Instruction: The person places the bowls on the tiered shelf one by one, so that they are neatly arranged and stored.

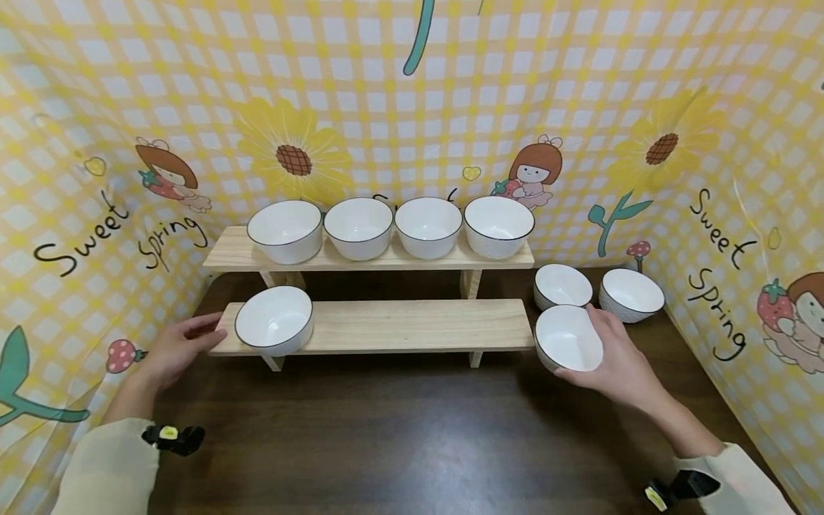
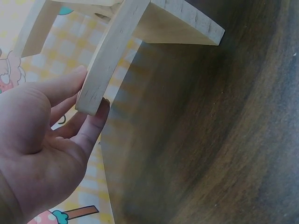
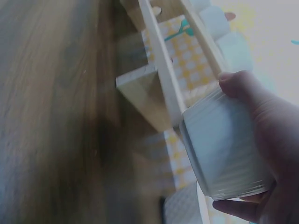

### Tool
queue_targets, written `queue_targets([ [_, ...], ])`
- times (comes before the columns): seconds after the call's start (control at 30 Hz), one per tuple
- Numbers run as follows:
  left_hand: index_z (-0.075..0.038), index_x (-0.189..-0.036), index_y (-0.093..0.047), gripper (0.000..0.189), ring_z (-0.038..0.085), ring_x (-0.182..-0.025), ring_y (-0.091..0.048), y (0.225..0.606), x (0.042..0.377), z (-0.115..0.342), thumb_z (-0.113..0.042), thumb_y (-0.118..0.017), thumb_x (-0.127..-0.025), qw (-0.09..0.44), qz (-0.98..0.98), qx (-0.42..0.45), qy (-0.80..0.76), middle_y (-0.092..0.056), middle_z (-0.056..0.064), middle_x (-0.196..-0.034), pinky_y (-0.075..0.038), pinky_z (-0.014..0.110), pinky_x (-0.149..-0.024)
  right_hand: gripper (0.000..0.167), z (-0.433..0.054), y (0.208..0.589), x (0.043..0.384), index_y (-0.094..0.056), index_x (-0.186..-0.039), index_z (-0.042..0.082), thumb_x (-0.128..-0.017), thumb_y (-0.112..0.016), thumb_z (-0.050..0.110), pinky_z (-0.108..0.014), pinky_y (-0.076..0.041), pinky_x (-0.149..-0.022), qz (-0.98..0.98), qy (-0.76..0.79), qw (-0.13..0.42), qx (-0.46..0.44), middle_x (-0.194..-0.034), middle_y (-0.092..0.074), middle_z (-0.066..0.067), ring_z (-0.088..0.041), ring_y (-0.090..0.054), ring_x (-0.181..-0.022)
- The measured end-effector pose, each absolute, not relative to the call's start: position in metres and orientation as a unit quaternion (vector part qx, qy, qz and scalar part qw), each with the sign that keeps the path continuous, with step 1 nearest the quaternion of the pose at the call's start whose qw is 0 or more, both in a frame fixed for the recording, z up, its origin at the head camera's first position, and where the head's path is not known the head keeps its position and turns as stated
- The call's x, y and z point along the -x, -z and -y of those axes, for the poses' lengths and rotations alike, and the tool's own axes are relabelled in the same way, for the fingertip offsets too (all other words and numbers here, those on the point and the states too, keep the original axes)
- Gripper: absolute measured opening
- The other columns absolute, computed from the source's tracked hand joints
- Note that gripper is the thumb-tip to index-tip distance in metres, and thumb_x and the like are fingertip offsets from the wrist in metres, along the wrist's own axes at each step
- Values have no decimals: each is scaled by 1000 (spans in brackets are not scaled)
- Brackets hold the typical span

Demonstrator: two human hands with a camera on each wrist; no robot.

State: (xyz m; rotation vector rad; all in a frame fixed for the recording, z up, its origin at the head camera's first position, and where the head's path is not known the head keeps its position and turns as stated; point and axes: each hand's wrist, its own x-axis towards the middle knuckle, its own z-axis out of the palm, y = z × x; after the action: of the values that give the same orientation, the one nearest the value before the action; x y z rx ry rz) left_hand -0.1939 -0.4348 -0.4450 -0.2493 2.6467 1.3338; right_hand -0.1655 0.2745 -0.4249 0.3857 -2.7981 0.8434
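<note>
Left hand [image 1: 177,350]: at the left of the frame, your thumb and fingers pinch the end of the lower shelf [image 1: 412,325].
Right hand [image 1: 621,361]: right of centre, you grasp a white bowl [image 1: 569,337], just beside that shelf's right end.
Lower shelf: you have one dark-rimmed bowl [image 1: 273,320] at its left end.
Upper shelf [image 1: 225,247]: four bowls [image 1: 358,229] face you in a row, upper middle.
Desk [image 1: 386,429]: two more bowls [image 1: 632,293] stand at right, beyond your grasped one.
</note>
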Motion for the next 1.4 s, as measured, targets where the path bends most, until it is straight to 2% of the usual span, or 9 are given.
queue_targets([
  [0.23,3,-158,-29,80,49,-134,-36,445,193,435,-49,-57,-102,84,-888,85,-443,-29,36,-155,-38,62,-106,117,-254,413,165,-33,-152,-11,-64,-96,36,-66,-45,-93,942,-284,102,-149,-145,-39,-29,-50,-50,-121],
  [0.37,4,-157,-30,80,45,-132,-39,444,193,435,-48,-56,-103,81,-894,74,-435,-31,36,-154,-48,38,-95,120,-243,407,168,-32,-154,-9,-64,-96,39,-64,-47,-93,939,-286,99,-166,-146,-39,-25,-46,-51,-121],
  [0.43,4,-157,-31,79,44,-131,-40,444,193,435,-48,-56,-103,80,-895,70,-433,-33,35,-154,-47,24,-85,121,-238,405,169,-32,-155,-7,-64,-96,41,-63,-47,-92,938,-285,93,-172,-146,-39,-23,-45,-52,-121],
  [0.53,5,-156,-31,79,43,-131,-41,443,193,434,-47,-57,-103,80,-895,68,-434,-33,35,-153,-44,15,-78,121,-231,403,172,-32,-155,-6,-64,-96,42,-62,-48,-92,938,-282,87,-182,-147,-39,-21,-44,-53,-121],
  [0.83,4,-157,-31,80,44,-131,-41,442,193,434,-49,-57,-102,80,-897,74,-428,-34,35,-153,-47,28,-87,124,-207,401,178,-31,-156,-4,-63,-95,47,-62,-49,-93,934,-289,67,-198,-150,-38,-22,-43,-51,-126],
  [1.0,4,-157,-31,81,44,-130,-41,444,193,436,-50,-58,-101,81,-896,74,-431,-34,35,-153,-48,28,-87,124,-191,400,181,-32,-156,-4,-62,-96,46,-61,-49,-94,930,-292,65,-213,-150,-38,-23,-43,-52,-126],
  [1.2,2,-158,-30,83,45,-131,-40,445,193,437,-51,-58,-101,82,-892,80,-438,-32,35,-154,-46,45,-96,124,-173,399,186,-32,-157,-3,-62,-95,48,-59,-51,-91,923,-297,69,-236,-149,-40,-22,-41,-54,-124],
  [1.27,2,-158,-30,82,45,-132,-40,445,194,436,-51,-58,-101,82,-892,81,-438,-32,35,-154,-46,44,-96,124,-166,399,188,-32,-157,-2,-62,-94,49,-60,-51,-91,921,-300,66,-240,-149,-40,-21,-40,-55,-124],
  [1.4,3,-157,-31,82,43,-130,-41,444,193,436,-50,-59,-101,80,-892,81,-437,-34,35,-154,-47,29,-89,124,-155,399,190,-32,-157,-1,-63,-94,51,-60,-52,-88,920,-299,59,-246,-150,-40,-21,-41,-55,-123],
])
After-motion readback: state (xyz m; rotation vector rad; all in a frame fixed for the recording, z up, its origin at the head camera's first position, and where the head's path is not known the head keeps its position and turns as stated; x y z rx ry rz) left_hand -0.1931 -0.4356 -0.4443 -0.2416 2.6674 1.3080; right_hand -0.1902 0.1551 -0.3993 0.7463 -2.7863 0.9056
